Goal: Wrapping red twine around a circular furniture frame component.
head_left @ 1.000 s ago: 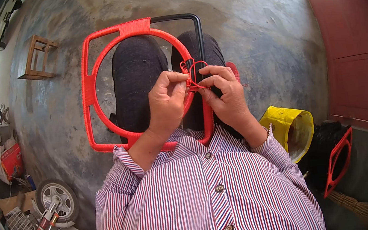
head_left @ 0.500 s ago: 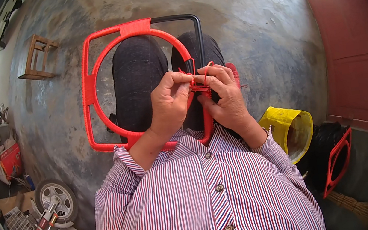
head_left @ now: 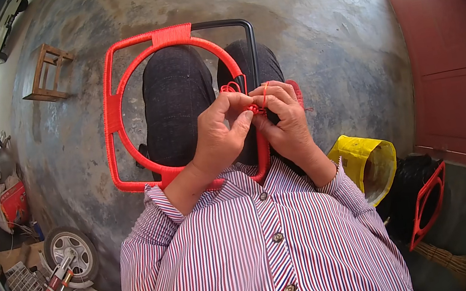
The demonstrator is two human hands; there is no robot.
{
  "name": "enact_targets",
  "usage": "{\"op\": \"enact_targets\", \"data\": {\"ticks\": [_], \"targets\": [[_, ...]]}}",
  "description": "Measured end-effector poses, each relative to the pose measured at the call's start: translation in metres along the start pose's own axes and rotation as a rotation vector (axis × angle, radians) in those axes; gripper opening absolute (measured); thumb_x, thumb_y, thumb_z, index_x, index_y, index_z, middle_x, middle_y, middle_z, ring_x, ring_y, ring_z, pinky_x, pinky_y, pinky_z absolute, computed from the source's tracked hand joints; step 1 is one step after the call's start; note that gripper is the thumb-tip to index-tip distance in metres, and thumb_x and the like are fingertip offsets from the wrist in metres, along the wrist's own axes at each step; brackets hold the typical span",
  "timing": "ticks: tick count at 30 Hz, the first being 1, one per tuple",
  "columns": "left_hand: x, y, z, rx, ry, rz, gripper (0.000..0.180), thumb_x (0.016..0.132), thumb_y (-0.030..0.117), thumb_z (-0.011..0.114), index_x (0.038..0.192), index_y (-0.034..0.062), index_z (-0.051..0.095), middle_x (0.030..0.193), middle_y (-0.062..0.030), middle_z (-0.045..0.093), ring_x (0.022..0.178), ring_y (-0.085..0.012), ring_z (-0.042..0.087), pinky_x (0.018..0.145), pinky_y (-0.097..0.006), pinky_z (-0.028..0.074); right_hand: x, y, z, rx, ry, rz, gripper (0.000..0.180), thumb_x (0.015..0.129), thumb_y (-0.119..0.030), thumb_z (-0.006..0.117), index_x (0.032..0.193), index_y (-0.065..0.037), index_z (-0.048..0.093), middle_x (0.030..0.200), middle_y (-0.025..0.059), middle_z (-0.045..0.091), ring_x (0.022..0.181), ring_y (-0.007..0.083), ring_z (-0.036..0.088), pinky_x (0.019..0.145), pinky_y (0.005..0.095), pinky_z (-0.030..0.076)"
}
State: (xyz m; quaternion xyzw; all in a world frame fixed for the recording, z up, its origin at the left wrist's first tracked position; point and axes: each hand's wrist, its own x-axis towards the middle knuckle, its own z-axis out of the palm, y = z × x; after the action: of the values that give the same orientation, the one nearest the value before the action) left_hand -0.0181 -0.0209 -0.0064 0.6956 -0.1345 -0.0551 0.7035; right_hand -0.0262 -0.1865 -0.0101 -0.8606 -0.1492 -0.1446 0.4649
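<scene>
Frame lies across the knees, mostly wrapped red, bare black at its far right corner. Cord bunched at frame's right edge, beside the ring. Left hand: grip narrow, thumb and finger pinching cord. Right hand: grip narrow, on cord too, a strand over the fingers. Stool on floor, beyond frame's far left corner.

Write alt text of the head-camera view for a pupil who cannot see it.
A person's left hand and right hand handle red cord at the right side of a squarish, mostly red-wrapped frame across their dark-trousered lap.
</scene>
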Motion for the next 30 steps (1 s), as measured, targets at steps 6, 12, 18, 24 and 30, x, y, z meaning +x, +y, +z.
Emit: {"op": "enact_targets", "data": {"ticks": [6, 12, 18, 24, 30], "targets": [[0.004, 0.006, 0.001, 0.274, 0.083, 0.034, 0.027, 0.083, -0.008, 0.065, 0.107, 0.0037, 0.062, 0.1, -0.0027, 0.057, 0.082, -0.0075, 0.056, 0.072, -0.022, 0.049, 0.0, 0.003, -0.003, 0.045, -0.003, 0.025, 0.023, 0.077, -0.005, 0.073, 0.1, -0.003, 0.069, 0.106, 0.0072, 0.067, 0.112, 0.0286, 0.056, 0.095, 0.0392, 0.045], [0.007, 0.003, 0.002, 0.27, 0.066, 0.014, 0.027, 0.08, -0.008, 0.067, 0.103, 0.0043, 0.064, 0.101, -0.0027, 0.057, 0.077, -0.0084, 0.055, 0.068, -0.022, 0.047, -0.001, 0.001, -0.004, 0.043, -0.007, 0.057, 0.023, 0.077, -0.005, 0.073, 0.099, -0.003, 0.069, 0.104, 0.0081, 0.067, 0.108, 0.0281, 0.058, 0.094, 0.0375, 0.046], [0.007, -0.003, 0.001, 0.273, 0.061, 0.048, 0.022, 0.081, -0.006, 0.07, 0.099, 0.0044, 0.064, 0.1, -0.0025, 0.057, 0.075, -0.0074, 0.054, 0.068, -0.021, 0.047, -0.006, 0.004, -0.008, 0.127, -0.012, 0.146, 0.026, 0.077, -0.006, 0.073, 0.102, -0.003, 0.069, 0.101, 0.0097, 0.068, 0.099, 0.0272, 0.062, 0.088, 0.0357, 0.049], [0.007, -0.002, 0.003, 0.307, 0.08, 0.026, 0.02, 0.08, -0.006, 0.071, 0.095, 0.0042, 0.063, 0.096, -0.0012, 0.056, 0.072, -0.0063, 0.052, 0.065, -0.021, 0.045, -0.005, -0.006, -0.01, 0.166, 0.035, 0.135, 0.036, 0.076, 0.0, 0.068, 0.112, -0.005, 0.069, 0.104, 0.0119, 0.067, 0.098, 0.0282, 0.062, 0.088, 0.0358, 0.049], [0.008, 0.0, 0.005, 0.292, 0.095, -0.007, 0.018, 0.081, -0.006, 0.071, 0.092, 0.0039, 0.062, 0.093, -0.0007, 0.054, 0.072, -0.0059, 0.052, 0.065, -0.021, 0.045, -0.006, -0.004, -0.011, -0.063, -0.018, -0.095, 0.044, 0.073, 0.005, 0.063, 0.114, -0.006, 0.069, 0.1, 0.0098, 0.066, 0.094, 0.0281, 0.061, 0.084, 0.0364, 0.05]]}}
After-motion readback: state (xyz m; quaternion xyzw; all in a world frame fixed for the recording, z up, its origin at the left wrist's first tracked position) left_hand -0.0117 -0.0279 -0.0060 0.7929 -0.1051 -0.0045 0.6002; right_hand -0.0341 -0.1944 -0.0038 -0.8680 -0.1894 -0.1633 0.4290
